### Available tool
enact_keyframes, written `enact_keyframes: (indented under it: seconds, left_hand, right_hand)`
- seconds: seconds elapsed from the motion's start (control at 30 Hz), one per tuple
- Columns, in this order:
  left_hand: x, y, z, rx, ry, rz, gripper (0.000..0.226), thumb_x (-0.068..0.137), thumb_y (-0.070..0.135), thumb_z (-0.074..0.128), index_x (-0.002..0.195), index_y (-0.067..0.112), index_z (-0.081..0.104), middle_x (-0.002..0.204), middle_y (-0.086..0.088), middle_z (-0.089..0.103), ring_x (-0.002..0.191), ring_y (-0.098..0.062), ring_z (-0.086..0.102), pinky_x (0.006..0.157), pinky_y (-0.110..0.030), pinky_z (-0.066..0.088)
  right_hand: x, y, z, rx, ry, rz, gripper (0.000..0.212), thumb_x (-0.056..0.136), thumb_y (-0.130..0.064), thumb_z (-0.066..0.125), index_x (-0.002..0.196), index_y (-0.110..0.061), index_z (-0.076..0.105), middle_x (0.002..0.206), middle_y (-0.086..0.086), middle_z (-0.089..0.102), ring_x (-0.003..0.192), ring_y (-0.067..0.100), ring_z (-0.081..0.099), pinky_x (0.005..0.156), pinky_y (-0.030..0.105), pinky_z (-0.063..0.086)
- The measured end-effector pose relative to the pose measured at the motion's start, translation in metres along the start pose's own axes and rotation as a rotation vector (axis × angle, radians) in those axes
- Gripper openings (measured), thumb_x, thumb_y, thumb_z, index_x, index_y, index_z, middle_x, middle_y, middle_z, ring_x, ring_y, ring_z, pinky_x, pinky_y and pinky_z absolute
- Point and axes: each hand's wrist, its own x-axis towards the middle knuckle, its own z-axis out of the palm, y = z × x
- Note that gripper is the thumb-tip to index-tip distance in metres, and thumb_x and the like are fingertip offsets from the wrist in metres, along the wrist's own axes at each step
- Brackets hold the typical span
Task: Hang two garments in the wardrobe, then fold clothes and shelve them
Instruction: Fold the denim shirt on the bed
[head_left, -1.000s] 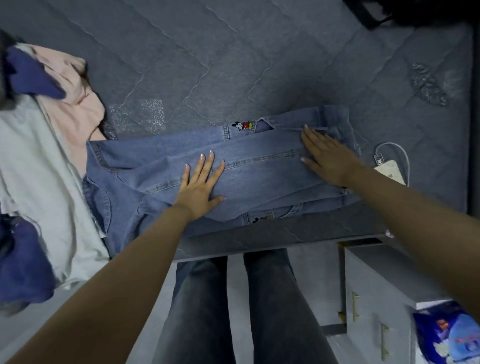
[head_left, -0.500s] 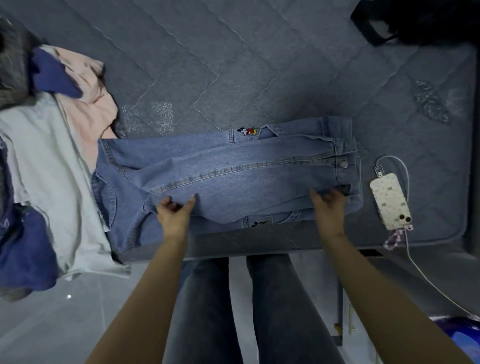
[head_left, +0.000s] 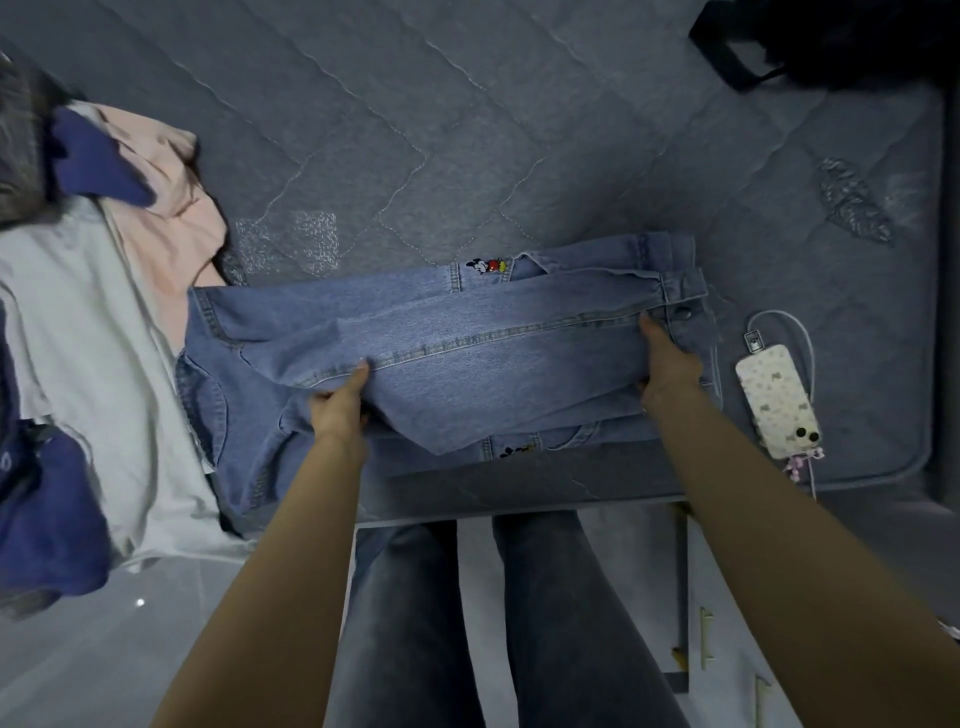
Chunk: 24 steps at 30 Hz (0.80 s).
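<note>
A light blue denim garment (head_left: 467, 338) with a small cartoon patch lies partly folded at the near edge of the grey quilted bed (head_left: 415, 130). My left hand (head_left: 340, 405) grips its near edge left of centre, thumb on top and fingers tucked under the cloth. My right hand (head_left: 667, 364) grips the right end by the buttoned waistband, fingers under the fabric. The near layer is lifted a little off the lower layer.
A heap of clothes lies on the left: a white garment (head_left: 88, 338), a pink one (head_left: 166, 223), navy pieces (head_left: 47, 519). A phone (head_left: 776, 400) on a cable rests right of the denim. A black bag (head_left: 841, 36) sits top right. A white drawer unit (head_left: 727, 649) stands bottom right.
Both hands went from pressing flat on the denim to gripping its near edge. They now lift that layer and carry it a little away from me.
</note>
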Motion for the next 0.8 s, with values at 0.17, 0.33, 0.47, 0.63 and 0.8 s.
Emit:
enact_keyframes:
  seconds: [0.17, 0.33, 0.47, 0.63, 0.8]
  left_hand:
    - [-0.006, 0.004, 0.007, -0.113, 0.023, -0.084, 0.088, 0.077, 0.027, 0.082, 0.147, 0.011, 0.032, 0.140, -0.009, 0.052, 0.120, -0.033, 0.056, 0.097, -0.060, 0.046]
    - [-0.012, -0.005, -0.008, -0.125, -0.029, -0.078, 0.078, 0.080, 0.021, 0.079, 0.145, 0.004, 0.037, 0.132, -0.013, 0.058, 0.101, -0.030, 0.064, 0.071, -0.042, 0.058]
    - [-0.021, -0.026, -0.021, -0.079, -0.025, -0.101, 0.054, 0.082, 0.018, 0.077, 0.128, 0.003, 0.054, 0.126, -0.011, 0.063, 0.105, -0.030, 0.063, 0.090, -0.049, 0.053]
    - [-0.019, -0.027, -0.029, -0.068, -0.026, 0.040, 0.051, 0.086, 0.026, 0.073, 0.130, 0.009, 0.054, 0.126, -0.004, 0.062, 0.113, -0.027, 0.061, 0.091, -0.044, 0.054]
    - [-0.026, -0.021, -0.037, 0.077, 0.101, 0.284, 0.036, 0.082, 0.035, 0.077, 0.105, 0.010, 0.063, 0.099, 0.002, 0.067, 0.091, -0.014, 0.065, 0.082, -0.033, 0.054]
  right_hand:
    - [-0.011, 0.001, 0.005, 0.104, 0.034, -0.124, 0.038, 0.081, -0.020, 0.078, 0.114, -0.009, 0.063, 0.119, 0.004, 0.065, 0.094, 0.013, 0.064, 0.081, 0.024, 0.055]
    - [-0.015, -0.012, -0.010, 0.138, 0.018, -0.301, 0.016, 0.078, -0.014, 0.079, 0.080, -0.023, 0.066, 0.086, -0.011, 0.069, 0.079, 0.005, 0.067, 0.074, 0.025, 0.057]
    - [-0.005, -0.009, -0.031, -0.103, -0.041, -0.191, 0.019, 0.081, -0.023, 0.078, 0.094, -0.019, 0.064, 0.110, 0.001, 0.067, 0.102, 0.021, 0.064, 0.085, 0.040, 0.057]
    - [0.002, -0.011, -0.050, -0.325, -0.125, -0.184, 0.028, 0.087, -0.023, 0.072, 0.107, -0.013, 0.056, 0.116, 0.005, 0.057, 0.100, 0.025, 0.058, 0.055, 0.031, 0.054]
    - [-0.014, -0.012, -0.061, -0.728, -0.060, -0.614, 0.042, 0.090, -0.035, 0.067, 0.076, 0.005, 0.063, 0.077, 0.015, 0.065, 0.078, 0.032, 0.065, 0.055, 0.029, 0.046]
